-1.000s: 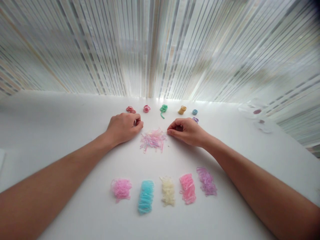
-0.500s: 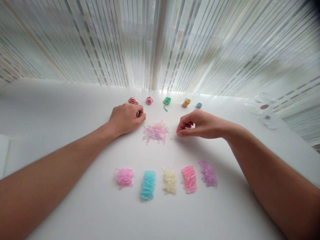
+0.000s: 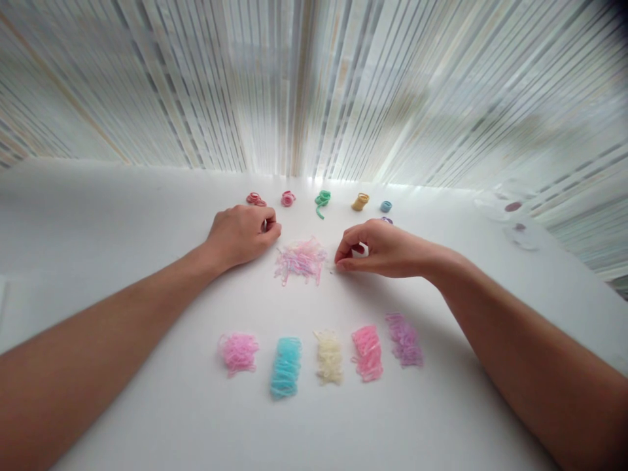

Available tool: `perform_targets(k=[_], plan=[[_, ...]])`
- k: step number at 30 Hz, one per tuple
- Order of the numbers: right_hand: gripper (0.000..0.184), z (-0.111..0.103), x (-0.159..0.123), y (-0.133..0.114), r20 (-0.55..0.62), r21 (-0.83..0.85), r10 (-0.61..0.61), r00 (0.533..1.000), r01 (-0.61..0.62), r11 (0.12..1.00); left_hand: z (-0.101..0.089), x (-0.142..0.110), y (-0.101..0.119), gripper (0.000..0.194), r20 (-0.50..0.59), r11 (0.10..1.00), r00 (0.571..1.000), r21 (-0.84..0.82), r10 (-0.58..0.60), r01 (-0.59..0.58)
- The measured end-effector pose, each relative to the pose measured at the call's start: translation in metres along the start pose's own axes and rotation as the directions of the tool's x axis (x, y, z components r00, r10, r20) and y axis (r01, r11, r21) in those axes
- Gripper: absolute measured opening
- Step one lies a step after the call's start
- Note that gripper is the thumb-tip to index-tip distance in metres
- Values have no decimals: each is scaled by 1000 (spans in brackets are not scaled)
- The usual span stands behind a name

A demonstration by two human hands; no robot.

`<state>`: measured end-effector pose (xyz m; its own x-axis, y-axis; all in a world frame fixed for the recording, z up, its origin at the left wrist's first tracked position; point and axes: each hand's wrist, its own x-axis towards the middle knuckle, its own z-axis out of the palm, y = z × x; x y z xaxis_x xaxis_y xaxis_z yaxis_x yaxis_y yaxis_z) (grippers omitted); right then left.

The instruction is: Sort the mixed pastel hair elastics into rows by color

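Observation:
A mixed heap of tiny pastel rubber bands lies on the white table between my hands. My left hand rests curled just left of the heap, fingers closed; whether anything is inside is hidden. My right hand hovers at the heap's right edge, thumb and forefinger pinched together near a tiny speck on the table. In front of me lie sorted piles: light pink, blue, cream, pink, purple.
Small bundles of thicker bands line the far edge: red, pink, green, yellow, blue. Clear lids or dishes sit at the right. A striped curtain hangs behind the table.
My right hand lifted off the table, drew right half a second ago, then came back to the heap's right edge, still pinched. The left hand stayed put.

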<state>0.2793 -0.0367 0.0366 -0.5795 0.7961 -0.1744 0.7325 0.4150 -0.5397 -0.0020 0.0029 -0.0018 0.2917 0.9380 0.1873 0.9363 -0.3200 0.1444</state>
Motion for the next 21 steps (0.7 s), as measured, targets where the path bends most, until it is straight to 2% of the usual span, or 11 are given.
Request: perform_targets(k=[14, 21], plan=[[22, -4, -1, 5, 16, -19, 55, 998, -54, 998, -1, 0, 1, 29, 7, 1000, 1000, 4, -6, 6], [18, 1, 1, 2, -3, 2, 26, 1000, -26, 1000, -1, 0, 2, 28, 8, 1000, 1000, 6, -6, 6]])
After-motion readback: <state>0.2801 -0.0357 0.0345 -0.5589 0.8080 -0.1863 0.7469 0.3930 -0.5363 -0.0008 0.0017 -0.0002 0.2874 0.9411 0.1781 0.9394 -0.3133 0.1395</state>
